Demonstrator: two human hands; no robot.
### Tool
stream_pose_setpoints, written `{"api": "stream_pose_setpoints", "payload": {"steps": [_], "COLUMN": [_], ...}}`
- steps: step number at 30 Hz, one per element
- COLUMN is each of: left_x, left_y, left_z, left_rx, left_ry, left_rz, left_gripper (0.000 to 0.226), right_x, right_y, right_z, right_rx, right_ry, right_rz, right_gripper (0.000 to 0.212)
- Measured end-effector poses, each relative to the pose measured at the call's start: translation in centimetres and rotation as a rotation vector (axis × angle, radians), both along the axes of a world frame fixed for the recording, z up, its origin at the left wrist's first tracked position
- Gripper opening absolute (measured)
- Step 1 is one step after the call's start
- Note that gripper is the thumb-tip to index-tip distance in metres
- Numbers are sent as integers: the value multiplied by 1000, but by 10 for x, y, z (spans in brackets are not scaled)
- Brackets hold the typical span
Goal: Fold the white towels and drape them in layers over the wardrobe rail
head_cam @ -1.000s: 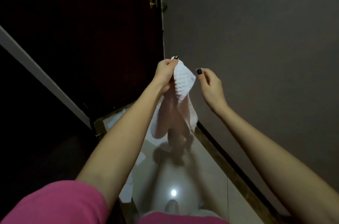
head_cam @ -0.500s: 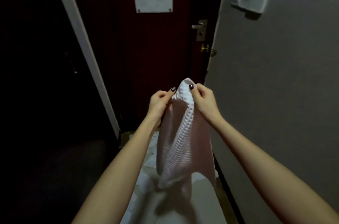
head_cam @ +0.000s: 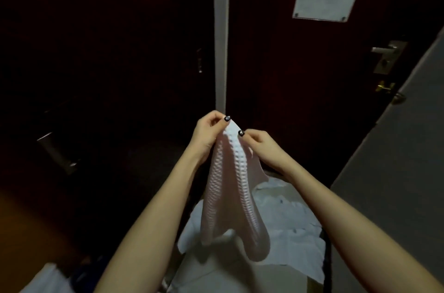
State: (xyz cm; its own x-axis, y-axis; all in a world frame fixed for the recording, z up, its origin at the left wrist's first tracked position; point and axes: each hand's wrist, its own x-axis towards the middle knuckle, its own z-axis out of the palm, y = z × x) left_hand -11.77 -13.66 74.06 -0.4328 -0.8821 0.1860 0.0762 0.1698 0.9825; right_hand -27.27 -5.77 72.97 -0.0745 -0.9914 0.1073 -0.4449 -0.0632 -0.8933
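Your left hand (head_cam: 208, 135) and right hand (head_cam: 263, 147) pinch the top edge of the white towel (head_cam: 230, 196) side by side, fingers curled onto it. It hangs in two long folds between your forearms, its lower edges free above the white linen (head_cam: 290, 220) on the floor. A grey wall (head_cam: 396, 184) crowds the right, and dark space lies to the left.

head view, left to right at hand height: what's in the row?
left hand → white towel, pinched at its top by both hands → right hand → grey wall. The area further left is too dark to name anything.
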Motion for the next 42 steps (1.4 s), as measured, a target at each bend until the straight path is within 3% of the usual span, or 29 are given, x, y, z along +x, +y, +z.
{"api": "stream_pose_setpoints", "payload": {"steps": [3, 7, 10, 12, 15, 21, 24, 28, 31, 35, 39, 42], "left_x": [33, 92, 132, 160, 211, 286, 308, 334, 351, 371, 384, 392], "left_y": [0, 3, 11, 17, 33, 75, 98, 129, 154, 184, 209, 214], "left_z": [23, 30, 34, 37, 38, 8, -4, -22, -38, -64, -77, -84], "left_rx": [-143, -168, -181, -228, -298, -302, -280, -280, -311, -373, -841, -972], "left_ry": [-10, 7, -14, -108, -334, -735, -809, -765, -784, -841, -1139, -1260], "left_rz": [191, 408, 563, 674, 837, 1006, 975, 823, 772, 760, 688, 652], "left_gripper": [18, 17, 17, 18, 18, 17, 9, 6, 6, 17, 32, 35], "right_x": [2, 11, 37, 61, 95, 158, 190, 229, 253, 276, 285, 286], "right_y": [-7, -26, -33, -36, -44, -51, -46, -26, -16, -9, -9, -5], "right_z": [-13, -44, -60, -59, -42, -9, -3, 3, 10, 18, 25, 30], "right_rx": [172, 318, 305, 204, 67, -62, -74, 105, 116, 63, 35, 40], "right_ry": [85, 331, 342, 362, 449, 612, 385, -132, -227, -302, -383, -374], "right_rz": [152, 250, 294, 290, 286, 334, 339, 454, 544, 475, 397, 417], "right_gripper": [25, 24, 22, 20, 35, 29, 11, 19, 21, 23, 21, 18]}}
